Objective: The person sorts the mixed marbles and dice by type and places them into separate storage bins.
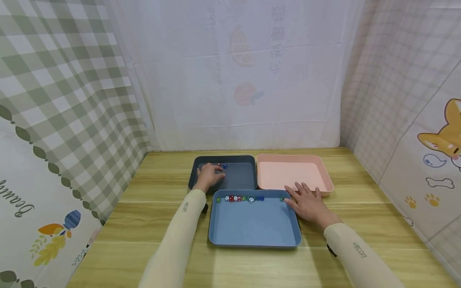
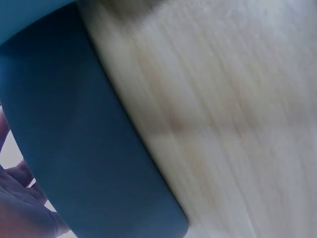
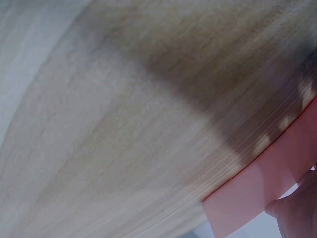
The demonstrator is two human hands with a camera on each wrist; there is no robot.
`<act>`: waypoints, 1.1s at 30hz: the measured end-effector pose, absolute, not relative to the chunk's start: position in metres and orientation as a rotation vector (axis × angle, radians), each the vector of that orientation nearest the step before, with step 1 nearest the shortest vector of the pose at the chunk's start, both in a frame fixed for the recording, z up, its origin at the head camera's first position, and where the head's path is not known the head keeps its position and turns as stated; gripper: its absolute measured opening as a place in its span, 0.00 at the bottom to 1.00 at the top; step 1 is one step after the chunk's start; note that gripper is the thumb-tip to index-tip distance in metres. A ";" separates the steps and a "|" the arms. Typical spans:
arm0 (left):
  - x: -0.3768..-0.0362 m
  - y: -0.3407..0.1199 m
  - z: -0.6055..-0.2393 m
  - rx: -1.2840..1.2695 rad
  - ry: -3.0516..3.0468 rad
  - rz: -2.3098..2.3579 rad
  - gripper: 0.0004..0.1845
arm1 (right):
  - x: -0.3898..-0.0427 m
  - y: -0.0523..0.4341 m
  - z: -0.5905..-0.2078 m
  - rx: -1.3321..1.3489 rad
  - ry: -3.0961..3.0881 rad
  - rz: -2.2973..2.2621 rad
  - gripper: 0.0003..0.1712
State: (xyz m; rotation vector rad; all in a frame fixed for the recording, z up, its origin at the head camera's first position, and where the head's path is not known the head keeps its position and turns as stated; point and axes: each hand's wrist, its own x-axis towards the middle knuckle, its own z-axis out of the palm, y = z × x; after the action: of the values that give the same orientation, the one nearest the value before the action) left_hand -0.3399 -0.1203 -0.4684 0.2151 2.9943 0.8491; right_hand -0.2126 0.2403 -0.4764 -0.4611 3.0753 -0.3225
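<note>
My left hand (image 1: 208, 177) is over the left part of the dark tray (image 1: 239, 178), its thumb and forefinger apart. Just beyond its fingers lie a red die (image 1: 218, 164) and a blue die (image 1: 225, 166). My right hand (image 1: 307, 203) spreads its fingers over the blue tray's right back corner and the pink tray's front edge. By its thumb is a small green piece (image 1: 282, 199). Along the back of the blue tray (image 1: 253, 228) runs a row of red and white dice (image 1: 231, 198), green pieces, a clear-looking piece (image 1: 251, 200) and blue pieces (image 1: 260, 198).
The pink tray (image 1: 291, 172) stands right of the dark one, both behind the blue tray. Under them is a wood-grain table (image 1: 173, 168), enclosed by hanging cloths (image 1: 237, 132) at the back and sides. Both wrist views show mostly tray walls and tabletop.
</note>
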 end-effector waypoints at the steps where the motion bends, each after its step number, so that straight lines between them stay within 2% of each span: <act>1: -0.340 -0.121 -0.468 0.215 2.995 0.851 0.15 | -0.213 0.240 -0.477 -0.462 3.075 -0.324 0.38; 19: -0.331 -0.131 -0.461 0.242 3.014 0.839 0.17 | -0.212 0.240 -0.476 -0.470 3.074 -0.333 0.38; 33: -0.319 -0.132 -0.460 0.450 3.008 0.880 0.16 | -0.211 0.240 -0.475 -0.477 3.076 -0.336 0.37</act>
State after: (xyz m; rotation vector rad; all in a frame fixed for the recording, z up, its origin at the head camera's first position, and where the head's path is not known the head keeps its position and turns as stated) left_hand -0.3191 -0.1322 -0.4596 0.4501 3.0077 0.8795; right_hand -0.2106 0.2397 -0.4748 -0.4766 3.0758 -0.3362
